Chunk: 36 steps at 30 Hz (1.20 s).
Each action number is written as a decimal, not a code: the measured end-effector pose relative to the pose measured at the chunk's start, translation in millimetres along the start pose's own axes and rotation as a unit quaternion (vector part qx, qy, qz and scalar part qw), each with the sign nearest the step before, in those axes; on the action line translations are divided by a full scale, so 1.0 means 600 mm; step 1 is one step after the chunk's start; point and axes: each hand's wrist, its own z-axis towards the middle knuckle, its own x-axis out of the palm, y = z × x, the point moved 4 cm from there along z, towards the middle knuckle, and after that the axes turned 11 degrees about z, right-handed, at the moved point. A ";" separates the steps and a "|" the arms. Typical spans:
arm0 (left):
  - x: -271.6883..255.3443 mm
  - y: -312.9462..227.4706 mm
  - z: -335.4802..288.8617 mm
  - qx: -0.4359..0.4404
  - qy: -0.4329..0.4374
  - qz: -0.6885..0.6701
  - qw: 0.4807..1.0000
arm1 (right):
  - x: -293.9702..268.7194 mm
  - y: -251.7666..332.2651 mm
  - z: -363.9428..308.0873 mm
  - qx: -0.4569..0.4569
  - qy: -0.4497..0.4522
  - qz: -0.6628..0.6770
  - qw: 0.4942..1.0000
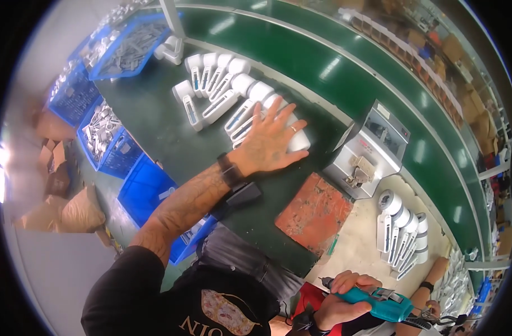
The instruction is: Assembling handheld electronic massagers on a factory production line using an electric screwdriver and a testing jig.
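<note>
My left hand [267, 137], with a watch on the wrist, lies palm down with fingers spread over a row of white plastic housings [242, 84]. Each housing has a rounded head and a long arm with a slot; the hand covers part of several of them, and whether it presses on them I cannot tell. At the lower right, my right hand [337, 313] is closed around a teal electric screwdriver [387, 307]. Its bit points left, toward my body, and a cable trails from the other end.
Right of my left hand stands a grey metal machine [359, 159], behind a worn red board [314, 213]. More white housings [401, 232] line the right side, near a co-worker's arm [435, 271]. Blue crates [104, 140] of parts stand left; a green conveyor [323, 61] runs behind.
</note>
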 end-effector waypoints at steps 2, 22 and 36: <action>0.008 0.006 0.012 -0.005 0.005 0.007 1.000 | -0.009 0.003 0.000 -0.010 -0.004 -0.006 1.000; 0.022 -0.429 0.054 0.275 0.088 -0.355 0.889 | -0.027 0.018 -0.016 0.062 0.014 0.015 0.998; -0.114 -0.278 0.009 0.261 0.133 -0.394 0.871 | -0.060 -0.048 0.055 0.028 0.006 -0.137 0.990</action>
